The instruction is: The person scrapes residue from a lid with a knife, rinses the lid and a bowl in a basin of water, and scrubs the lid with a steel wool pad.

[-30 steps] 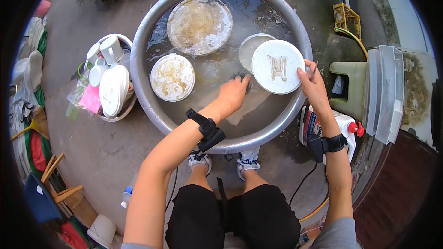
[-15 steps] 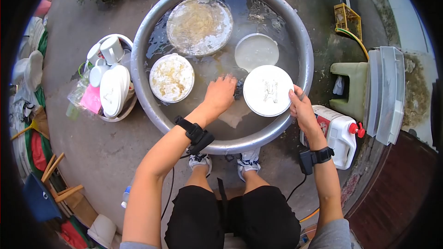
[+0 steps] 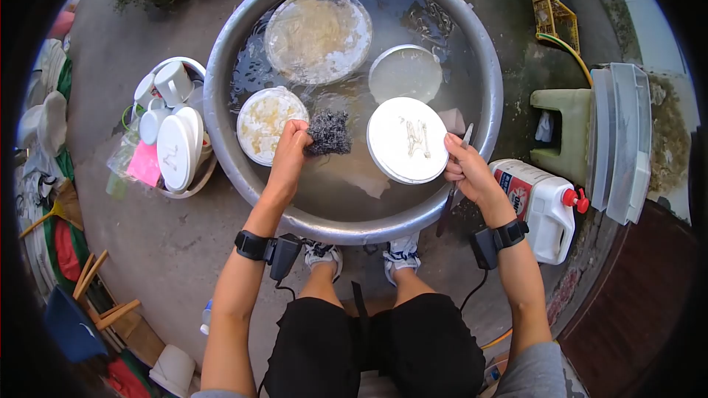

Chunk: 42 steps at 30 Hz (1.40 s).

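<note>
My left hand (image 3: 289,158) is closed on a dark wire scouring pad (image 3: 330,133), held up over the water in a wide metal basin (image 3: 219,133). With my right hand (image 3: 473,175) I grip the right edge of a round white lid (image 3: 394,144), tilted above the water, dark marks on its face. A thin object with a dark lower end (image 3: 445,212) shows by my right hand; I cannot make out its kind. In the basin lie a large stained lid (image 3: 318,37), a smaller stained lid (image 3: 269,125) and a whitish round lid (image 3: 405,75).
Left of the basin, a tub holds white mugs (image 3: 173,82), white lids (image 3: 175,151) and a pink item (image 3: 147,163). At the right stand a white jug with a red cap (image 3: 546,206), a green stool (image 3: 549,155) and clear plastic bins (image 3: 627,144).
My left hand has come up from the water and moved left, now showing the scouring pad. The white lid has shifted left and tilted. The thin object beside my right hand has come into view.
</note>
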### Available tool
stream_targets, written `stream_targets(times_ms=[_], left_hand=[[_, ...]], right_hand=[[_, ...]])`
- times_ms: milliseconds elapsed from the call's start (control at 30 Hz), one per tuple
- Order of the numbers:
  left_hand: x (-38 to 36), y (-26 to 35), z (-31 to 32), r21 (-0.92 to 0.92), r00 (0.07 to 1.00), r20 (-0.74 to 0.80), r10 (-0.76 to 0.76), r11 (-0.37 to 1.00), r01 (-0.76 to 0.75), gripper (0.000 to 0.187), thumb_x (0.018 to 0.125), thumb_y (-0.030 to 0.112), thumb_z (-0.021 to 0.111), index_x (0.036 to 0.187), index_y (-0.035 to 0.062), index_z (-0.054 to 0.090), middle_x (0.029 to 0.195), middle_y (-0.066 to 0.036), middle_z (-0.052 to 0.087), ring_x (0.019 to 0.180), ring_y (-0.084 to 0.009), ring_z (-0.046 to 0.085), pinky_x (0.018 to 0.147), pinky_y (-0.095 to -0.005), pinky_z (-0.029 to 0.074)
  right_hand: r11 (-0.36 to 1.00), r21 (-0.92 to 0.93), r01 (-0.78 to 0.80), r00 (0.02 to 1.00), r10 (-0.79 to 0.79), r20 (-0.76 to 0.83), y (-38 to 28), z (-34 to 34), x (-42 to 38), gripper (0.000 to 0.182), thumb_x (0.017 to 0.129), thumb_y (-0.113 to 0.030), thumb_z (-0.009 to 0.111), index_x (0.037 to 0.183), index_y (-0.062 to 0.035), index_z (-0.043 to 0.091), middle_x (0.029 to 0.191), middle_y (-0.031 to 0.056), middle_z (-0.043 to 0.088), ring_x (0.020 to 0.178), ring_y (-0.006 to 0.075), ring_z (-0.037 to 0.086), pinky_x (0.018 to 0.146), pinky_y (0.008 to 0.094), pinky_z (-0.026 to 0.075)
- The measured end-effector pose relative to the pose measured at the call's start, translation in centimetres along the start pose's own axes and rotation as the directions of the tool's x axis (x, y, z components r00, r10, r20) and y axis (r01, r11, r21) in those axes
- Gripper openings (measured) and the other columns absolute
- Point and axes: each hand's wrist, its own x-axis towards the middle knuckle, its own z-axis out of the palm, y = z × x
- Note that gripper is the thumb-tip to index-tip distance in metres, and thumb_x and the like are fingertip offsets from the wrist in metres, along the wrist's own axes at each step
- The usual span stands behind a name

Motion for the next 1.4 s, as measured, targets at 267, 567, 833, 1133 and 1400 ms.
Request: stream_targets(times_ms=[267,567,833,1133,1400], left_hand=[[-1.3,1.5,-0.1,-0.397,0.992,0.118,-0.034,0.914,0.078,0.038,0.094,0.019,0.031,0.124,0.0032,0.049,0.119,-0.011,0.059,0.103,-0.0214,0.061,0.086,-0.0401,0.053],[-1.7,2.1,1.7,-0.41,0.965,0.176,-0.196,0.876,0.253,0.037,0.097,0.028,0.035,0.113,0.0034,0.057,0.099,-0.01,0.067,0.082,-0.0207,0.066,0.073,-0.0346,0.054],[-2.1,1.8,1.2,-0.332,0.926,0.208,-0.314,0.868,0.369,0.031,0.095,0.031,0.056,0.111,0.0055,0.059,0.099,-0.006,0.068,0.092,-0.017,0.067,0.078,-0.0301,0.056],[-2.0,1.6,2.3,-0.267,0.866,0.372,-0.333,0.856,0.444,0.027,0.095,0.02,0.056,0.112,-0.0001,0.058,0.099,-0.009,0.066,0.09,-0.0165,0.066,0.078,-0.0299,0.058],[-3.2,2.4,-1.1,-0.539,0.965,0.181,-0.187,0.802,0.257,0.024,0.097,0.017,0.05,0.112,0.0004,0.058,0.102,-0.009,0.066,0.093,-0.0174,0.066,0.083,-0.0324,0.056]], right_hand=[[0.996,-0.077,-0.042,0.999,0.042,-0.008,0.6,2.4,0.5,0.032,0.102,-0.026,0.046,0.129,-0.0094,0.047,0.071,-0.0098,0.037,0.052,-0.0004,0.026,0.044,0.0157,0.022],[0.99,-0.126,-0.067,0.998,0.067,-0.003,0.2,4.3,0.3,0.037,0.102,-0.024,0.046,0.136,-0.0104,0.041,0.078,-0.0083,0.036,0.057,0.0007,0.026,0.046,0.0148,0.023],[0.991,-0.133,-0.016,1.0,0.012,-0.028,-0.4,4.5,0.5,0.041,0.101,-0.027,0.047,0.137,-0.0091,0.041,0.077,-0.0086,0.036,0.058,0.0015,0.025,0.047,0.0166,0.022],[0.988,-0.151,0.036,0.998,-0.028,0.052,-0.6,5.9,1.3,0.043,0.101,-0.029,0.047,0.138,-0.0064,0.041,0.081,-0.0069,0.04,0.058,0.0013,0.027,0.049,0.0159,0.025],[0.976,0.157,0.154,0.987,-0.145,-0.07,-2.5,5.2,3.3,0.03,0.102,-0.032,0.045,0.105,-0.003,0.054,0.091,0.0049,0.052,0.065,0.0072,0.038,0.058,0.0215,0.037]])
